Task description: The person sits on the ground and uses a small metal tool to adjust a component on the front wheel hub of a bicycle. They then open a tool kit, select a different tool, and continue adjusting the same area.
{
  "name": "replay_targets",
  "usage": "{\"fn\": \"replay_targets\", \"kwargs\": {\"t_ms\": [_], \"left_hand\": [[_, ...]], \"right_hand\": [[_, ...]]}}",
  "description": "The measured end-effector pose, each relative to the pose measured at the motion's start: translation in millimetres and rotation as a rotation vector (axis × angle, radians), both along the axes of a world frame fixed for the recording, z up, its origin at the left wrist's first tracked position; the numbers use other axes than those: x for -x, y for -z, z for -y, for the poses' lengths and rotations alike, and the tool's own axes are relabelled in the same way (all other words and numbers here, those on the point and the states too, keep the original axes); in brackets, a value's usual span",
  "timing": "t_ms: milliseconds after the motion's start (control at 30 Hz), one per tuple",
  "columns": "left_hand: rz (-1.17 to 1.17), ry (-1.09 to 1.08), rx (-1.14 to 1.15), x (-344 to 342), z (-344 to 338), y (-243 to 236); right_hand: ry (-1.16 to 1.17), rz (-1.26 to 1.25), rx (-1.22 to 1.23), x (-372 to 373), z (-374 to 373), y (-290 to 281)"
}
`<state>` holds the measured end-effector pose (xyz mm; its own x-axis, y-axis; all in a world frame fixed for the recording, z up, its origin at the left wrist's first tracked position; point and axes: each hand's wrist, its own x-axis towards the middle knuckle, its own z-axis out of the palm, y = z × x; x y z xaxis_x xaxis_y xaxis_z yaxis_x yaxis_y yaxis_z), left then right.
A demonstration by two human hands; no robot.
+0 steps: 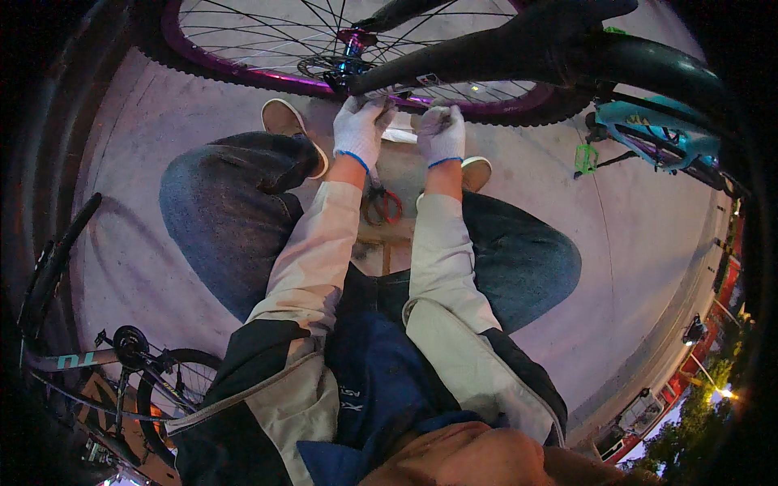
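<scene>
My left hand (359, 130), in a white knit glove with a blue cuff, is at the lower end of a black bicycle fork (454, 63), just below the wheel's hub (352, 49). Its fingers are closed; what they grip is hidden. Gloved the same way, my right hand (442, 136) is a little to the right, by the purple wheel rim (519, 104), with fingers curled in a pinch whose contents I cannot make out. A white flat piece (399, 128) shows between both hands. Scissors-like red and black handles (391, 207) lie on the ground between my legs.
The black-tyred wheel spans the top. A turquoise bicycle frame (664, 134) with a green pedal (585, 159) is at the right. Another bicycle's crank (130, 344) shows at the lower left. My bent legs (231, 219) flank the work spot on pale concrete (519, 194).
</scene>
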<state>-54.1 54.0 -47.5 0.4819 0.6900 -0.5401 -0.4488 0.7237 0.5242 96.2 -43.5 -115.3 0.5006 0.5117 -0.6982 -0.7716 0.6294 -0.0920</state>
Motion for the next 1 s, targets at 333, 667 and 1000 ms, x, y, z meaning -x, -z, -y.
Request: {"fn": "replay_targets", "kwargs": {"t_ms": [333, 667, 1000], "left_hand": [[0.041, -0.035, 0.02, -2.7, 0.8, 0.7], [0.051, -0.035, 0.034, -3.4, 0.3, 2.4], [0.02, -0.006, 0.003, -2.4, 0.6, 2.0]], "right_hand": [[-0.353, 1.295, 1.175, 26.9, 2.5, -18.4], [0.015, 0.027, 0.226, 17.1, -3.8, 6.7], [0.171, -0.305, -0.428, 17.1, -4.6, 16.3]]}}
